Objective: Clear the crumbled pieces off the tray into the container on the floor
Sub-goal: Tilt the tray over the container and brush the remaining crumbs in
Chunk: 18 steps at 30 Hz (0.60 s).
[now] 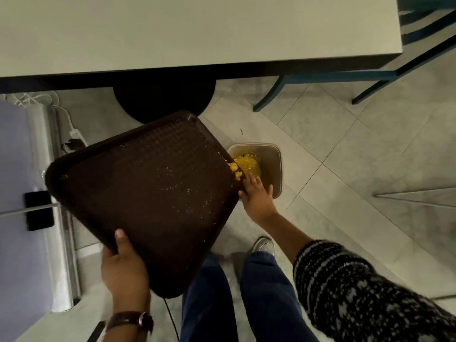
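Note:
A dark brown textured tray (pixel 148 193) is tilted above the floor, its right edge over a beige container (pixel 271 164). My left hand (pixel 123 270) grips the tray's near corner, thumb on top. My right hand (pixel 256 196) lies with straight fingers against the tray's right edge, beside a clump of yellow crumbled pieces (pixel 234 170) at that edge. More yellow pieces (pixel 249 162) lie inside the container. Fine pale crumbs are scattered across the tray surface.
A grey table (pixel 197 30) spans the top, its round black base (pixel 164 99) just beyond the tray. Blue chair legs (pixel 271 95) stand at the upper right. A white power strip (pixel 75 134) and cables lie at left. My legs and a shoe (pixel 265 245) are below.

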Tool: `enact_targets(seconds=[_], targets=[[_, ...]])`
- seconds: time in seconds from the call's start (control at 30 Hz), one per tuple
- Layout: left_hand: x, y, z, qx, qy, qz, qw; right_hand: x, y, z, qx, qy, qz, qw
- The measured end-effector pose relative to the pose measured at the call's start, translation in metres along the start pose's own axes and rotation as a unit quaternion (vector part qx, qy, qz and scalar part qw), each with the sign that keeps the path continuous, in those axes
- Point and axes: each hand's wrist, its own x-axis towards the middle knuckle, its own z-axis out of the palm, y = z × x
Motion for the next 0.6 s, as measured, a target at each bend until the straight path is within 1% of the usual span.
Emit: enact_targets(seconds=[0.07, 0.13, 0.17, 0.3, 0.37, 0.47, 0.5, 0.53, 0.6], targets=[[-0.011, -0.007, 0.016, -0.01, -0.007, -0.008, 1.0, -0.017, -0.008, 0.007, 0.105, 0.022, 0.056, 0.993], [-0.027, -0.015, 0.033, -0.028, -0.023, -0.017, 0.999, -0.039, -0.02, 0.01, 0.212, 0.05, 0.117, 0.969], [-0.037, -0.017, 0.04, -0.035, -0.031, -0.019, 0.999, -0.049, -0.027, 0.008, 0.244, 0.063, 0.143, 0.957], [-0.081, -0.008, 0.064, -0.085, -0.056, 0.0, 0.995, -0.096, -0.042, -0.012, 0.298, 0.123, 0.207, 0.924], [-0.103, -0.003, 0.073, -0.121, -0.07, 0.001, 0.99, -0.117, -0.049, -0.025, 0.317, 0.131, 0.212, 0.915], [-0.125, -0.003, 0.084, -0.146, -0.08, 0.028, 0.986, -0.131, -0.065, -0.046, 0.412, 0.068, 0.178, 0.891], [-0.129, -0.007, 0.087, -0.156, -0.092, 0.031, 0.983, -0.131, -0.07, -0.053, 0.413, 0.054, 0.175, 0.892], [-0.134, -0.011, 0.092, -0.166, -0.104, 0.031, 0.98, -0.131, -0.07, -0.058, 0.39, 0.06, 0.182, 0.9], [-0.145, -0.015, 0.098, -0.18, -0.122, 0.031, 0.976, -0.135, -0.056, -0.063, 0.314, 0.089, 0.24, 0.914]])
